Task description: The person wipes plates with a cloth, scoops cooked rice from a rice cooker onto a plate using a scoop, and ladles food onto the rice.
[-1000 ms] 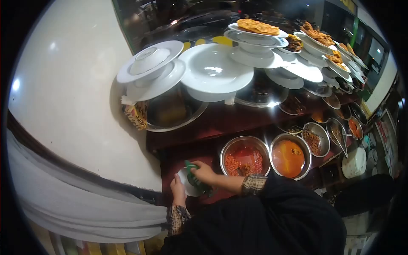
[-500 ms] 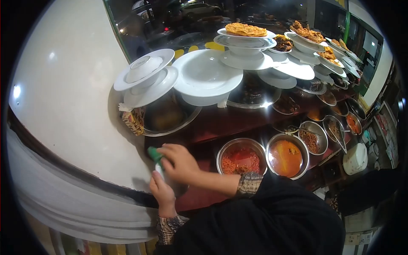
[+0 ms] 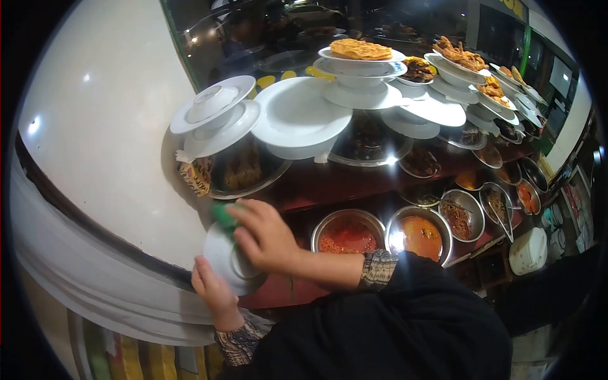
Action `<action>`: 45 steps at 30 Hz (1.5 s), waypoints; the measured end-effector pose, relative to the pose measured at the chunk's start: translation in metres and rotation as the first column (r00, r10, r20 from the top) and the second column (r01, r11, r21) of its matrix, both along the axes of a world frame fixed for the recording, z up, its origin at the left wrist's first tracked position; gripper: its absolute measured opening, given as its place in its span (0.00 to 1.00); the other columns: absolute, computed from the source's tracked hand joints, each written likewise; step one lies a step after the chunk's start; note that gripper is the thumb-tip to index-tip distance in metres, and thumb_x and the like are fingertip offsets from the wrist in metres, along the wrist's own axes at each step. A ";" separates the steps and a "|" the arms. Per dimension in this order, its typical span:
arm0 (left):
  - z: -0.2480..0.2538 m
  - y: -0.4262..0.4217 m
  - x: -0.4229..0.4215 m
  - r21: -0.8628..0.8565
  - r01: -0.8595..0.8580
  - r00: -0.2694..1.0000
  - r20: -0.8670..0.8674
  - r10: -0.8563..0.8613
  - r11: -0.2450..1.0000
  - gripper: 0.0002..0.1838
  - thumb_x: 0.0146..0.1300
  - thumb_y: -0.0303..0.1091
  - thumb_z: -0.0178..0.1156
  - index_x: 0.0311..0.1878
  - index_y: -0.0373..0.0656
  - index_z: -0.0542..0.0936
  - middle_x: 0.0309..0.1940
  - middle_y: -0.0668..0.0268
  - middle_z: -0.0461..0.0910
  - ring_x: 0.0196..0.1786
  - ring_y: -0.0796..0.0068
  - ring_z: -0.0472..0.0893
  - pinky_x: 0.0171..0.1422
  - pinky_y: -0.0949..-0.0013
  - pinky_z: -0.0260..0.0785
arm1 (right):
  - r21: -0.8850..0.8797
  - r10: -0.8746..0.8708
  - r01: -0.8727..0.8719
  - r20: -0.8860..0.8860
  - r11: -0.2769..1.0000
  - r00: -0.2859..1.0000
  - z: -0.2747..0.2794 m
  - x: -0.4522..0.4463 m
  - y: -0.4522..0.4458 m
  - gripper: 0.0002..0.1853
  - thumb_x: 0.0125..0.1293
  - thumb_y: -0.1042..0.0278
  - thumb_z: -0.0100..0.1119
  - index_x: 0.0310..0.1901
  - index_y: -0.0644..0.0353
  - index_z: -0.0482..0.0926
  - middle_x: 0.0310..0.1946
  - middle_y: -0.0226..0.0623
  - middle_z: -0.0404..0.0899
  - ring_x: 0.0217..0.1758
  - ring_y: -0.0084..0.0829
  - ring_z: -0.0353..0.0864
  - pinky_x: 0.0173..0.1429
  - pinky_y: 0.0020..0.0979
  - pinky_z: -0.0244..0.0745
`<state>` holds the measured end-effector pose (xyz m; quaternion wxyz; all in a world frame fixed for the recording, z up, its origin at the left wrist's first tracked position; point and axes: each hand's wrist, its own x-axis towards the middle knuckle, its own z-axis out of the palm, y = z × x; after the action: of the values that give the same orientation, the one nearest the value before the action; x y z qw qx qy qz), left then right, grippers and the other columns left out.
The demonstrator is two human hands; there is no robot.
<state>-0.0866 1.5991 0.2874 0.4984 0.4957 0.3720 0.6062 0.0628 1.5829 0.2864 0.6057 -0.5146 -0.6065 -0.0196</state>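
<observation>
A white dish (image 3: pixel 221 256), tilted with its underside partly showing, is gripped at its lower left edge by my left hand (image 3: pixel 214 292). Against the dish's upper part, my right hand (image 3: pixel 266 237) presses a green cloth (image 3: pixel 225 216), its fingers bent over it. The cloth is blurred. Both hands are close to the wall, low at the left end of the dark red counter (image 3: pixel 282 291). Part of the dish is hidden behind my right hand.
Pots of red sauce (image 3: pixel 348 235) and orange curry (image 3: pixel 421 237) stand to the right. Above, a large white bowl (image 3: pixel 303 114) and stacked plates (image 3: pixel 212 111) rest on the upper shelf. A plate of flat fried food (image 3: pixel 361 49) tops another stack. A white container (image 3: pixel 529 246) is at far right.
Both hands have moved left toward the wall with the dish and green cloth. The dish has tilted so that more of its face shows. The view has shifted slightly.
</observation>
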 end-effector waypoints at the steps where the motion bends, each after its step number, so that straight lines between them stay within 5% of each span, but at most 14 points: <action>1: 0.005 -0.002 0.009 -0.042 -0.056 0.997 0.058 0.058 0.998 0.24 0.75 0.47 0.43 0.46 0.31 0.76 0.41 0.60 0.79 0.41 0.72 0.77 0.47 0.69 0.70 | 0.057 0.023 -0.030 0.128 0.998 0.992 0.000 -0.003 -0.008 0.24 0.57 0.66 0.60 0.58 0.53 0.74 0.59 0.47 0.71 0.62 0.54 0.68 0.65 0.51 0.63; 4: -0.018 0.012 0.000 0.005 0.240 0.939 0.252 -0.233 0.971 0.27 0.75 0.49 0.42 0.54 0.31 0.73 0.49 0.54 0.77 0.53 0.65 0.76 0.58 0.64 0.70 | 0.156 -0.021 -0.061 0.479 0.986 0.878 0.000 0.002 -0.033 0.29 0.50 0.61 0.65 0.58 0.45 0.74 0.59 0.44 0.70 0.63 0.55 0.68 0.63 0.61 0.61; 7: -0.016 0.001 0.005 0.003 0.375 0.818 0.469 -0.333 0.927 0.27 0.75 0.48 0.39 0.60 0.31 0.70 0.57 0.52 0.72 0.59 0.60 0.73 0.65 0.59 0.65 | 0.196 0.045 -0.157 0.481 0.968 0.875 0.004 0.026 -0.035 0.30 0.48 0.62 0.66 0.58 0.46 0.74 0.59 0.44 0.70 0.63 0.55 0.68 0.62 0.61 0.62; 11: 0.004 -0.021 0.016 -0.098 -0.035 0.983 0.175 0.052 0.995 0.27 0.74 0.46 0.43 0.60 0.28 0.67 0.58 0.52 0.71 0.56 0.64 0.75 0.62 0.61 0.67 | 0.112 0.140 -0.160 0.166 0.981 0.976 0.004 0.037 -0.023 0.30 0.48 0.65 0.66 0.58 0.47 0.74 0.58 0.46 0.71 0.60 0.54 0.70 0.61 0.52 0.68; 14: 0.003 -0.016 -0.002 -0.089 0.309 0.948 0.115 -0.298 0.947 0.24 0.74 0.43 0.46 0.60 0.30 0.69 0.57 0.54 0.72 0.56 0.67 0.74 0.63 0.63 0.65 | 0.171 0.192 -0.263 0.344 0.950 0.919 0.024 0.031 -0.039 0.28 0.49 0.65 0.65 0.56 0.48 0.75 0.55 0.45 0.72 0.58 0.53 0.70 0.59 0.48 0.68; 15: -0.006 -0.022 -0.005 0.011 0.194 0.979 -0.072 -0.193 0.981 0.21 0.73 0.39 0.47 0.59 0.31 0.71 0.56 0.57 0.74 0.56 0.68 0.75 0.63 0.65 0.65 | 0.182 0.252 -0.343 0.392 0.922 0.885 0.032 0.027 -0.046 0.27 0.50 0.64 0.65 0.56 0.48 0.75 0.54 0.45 0.73 0.58 0.53 0.70 0.59 0.48 0.68; 21: -0.011 -0.055 -0.023 -0.007 0.230 0.955 -0.193 -0.227 0.973 0.17 0.70 0.34 0.52 0.56 0.33 0.73 0.53 0.59 0.76 0.54 0.67 0.76 0.60 0.64 0.68 | -0.521 0.753 -0.598 0.145 0.609 0.641 0.079 0.047 -0.061 0.26 0.56 0.58 0.66 0.57 0.53 0.75 0.49 0.43 0.77 0.53 0.45 0.77 0.54 0.37 0.72; 26: 0.039 -0.086 -0.013 0.084 0.334 0.936 0.086 -0.341 0.939 0.23 0.69 0.39 0.55 0.59 0.31 0.69 0.55 0.55 0.73 0.53 0.65 0.76 0.57 0.64 0.70 | -0.334 0.821 -0.841 -0.249 0.426 0.514 0.092 0.055 -0.066 0.28 0.55 0.61 0.68 0.56 0.61 0.74 0.40 0.44 0.81 0.46 0.38 0.81 0.52 0.33 0.74; 29: 0.039 -0.078 -0.011 0.416 -0.068 0.959 -0.224 0.174 0.907 0.28 0.72 0.48 0.48 0.60 0.30 0.68 0.54 0.53 0.72 0.52 0.64 0.76 0.57 0.62 0.70 | -0.175 0.753 -0.875 -0.451 0.450 0.478 0.106 0.059 -0.079 0.29 0.57 0.65 0.68 0.60 0.62 0.70 0.44 0.38 0.78 0.48 0.24 0.77 0.52 0.27 0.73; 32: 0.079 -0.074 0.006 -0.076 0.129 0.875 0.478 -0.077 0.989 0.30 0.72 0.53 0.44 0.60 0.32 0.69 0.53 0.52 0.72 0.54 0.64 0.75 0.60 0.63 0.68 | 0.038 0.685 -0.852 -0.614 0.521 0.392 0.103 0.050 -0.088 0.31 0.60 0.68 0.65 0.63 0.62 0.65 0.50 0.33 0.73 0.52 0.21 0.72 0.55 0.27 0.71; 36: 0.060 -0.062 0.021 0.291 -0.145 0.974 0.210 0.085 0.946 0.31 0.70 0.50 0.49 0.64 0.32 0.65 0.57 0.52 0.70 0.59 0.62 0.73 0.63 0.58 0.66 | 0.402 0.689 -0.576 -0.559 0.712 0.461 0.082 0.021 -0.084 0.30 0.63 0.74 0.62 0.65 0.61 0.61 0.55 0.32 0.69 0.56 0.20 0.69 0.59 0.26 0.68; 40: 0.060 -0.075 0.054 0.580 -0.127 0.960 -0.132 0.247 0.805 0.42 0.59 0.52 0.64 0.67 0.31 0.61 0.61 0.49 0.67 0.61 0.59 0.71 0.67 0.55 0.63 | 0.455 0.717 -0.604 -0.627 0.654 0.305 0.085 0.024 -0.090 0.30 0.63 0.73 0.62 0.64 0.61 0.62 0.54 0.33 0.70 0.54 0.20 0.71 0.57 0.25 0.70; 42: 0.050 -0.062 0.046 0.409 -0.168 0.986 0.063 0.156 0.897 0.40 0.63 0.54 0.59 0.66 0.31 0.61 0.61 0.50 0.68 0.61 0.59 0.72 0.66 0.54 0.64 | 0.377 0.712 -0.715 -0.661 0.588 0.237 0.093 0.044 -0.094 0.30 0.62 0.73 0.63 0.64 0.61 0.62 0.54 0.33 0.71 0.53 0.20 0.72 0.56 0.25 0.71; 45: 0.052 -0.038 0.008 0.212 0.248 0.865 0.391 -0.315 0.945 0.33 0.71 0.53 0.45 0.66 0.31 0.62 0.60 0.50 0.69 0.61 0.54 0.72 0.64 0.52 0.66 | 0.311 0.704 -0.754 -0.657 0.578 0.269 0.106 0.066 -0.093 0.29 0.60 0.73 0.64 0.63 0.62 0.65 0.50 0.32 0.74 0.50 0.20 0.74 0.54 0.25 0.72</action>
<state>-0.0787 1.5613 0.3396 0.6097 0.4399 0.1315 0.6461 0.1286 1.4901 0.3921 0.7140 -0.1587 -0.4801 0.4842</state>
